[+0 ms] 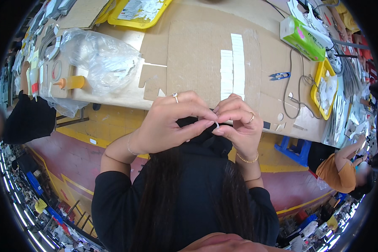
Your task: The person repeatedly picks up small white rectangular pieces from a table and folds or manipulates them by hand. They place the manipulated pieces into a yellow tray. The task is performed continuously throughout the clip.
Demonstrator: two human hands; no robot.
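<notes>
My left hand [172,122] and my right hand [240,124] meet at the table's front edge, fingertips pinched close together. Between them is a small white strip [217,125], thin and slightly curved; most of it is hidden by the fingers, so its kind cannot be made out. Just beyond my right hand, two columns of flat white pieces lie side by side on the cardboard, a longer column [238,63] and a shorter column [226,75].
Brown cardboard [193,54] covers the table. Left are a clear plastic bag [107,63] and an orange-tipped yellow bottle [73,82]. Blue thread snips [280,76], a grey cord [300,84], a green tissue pack [302,40] and a yellow tray [313,98] lie right. People sit at both sides.
</notes>
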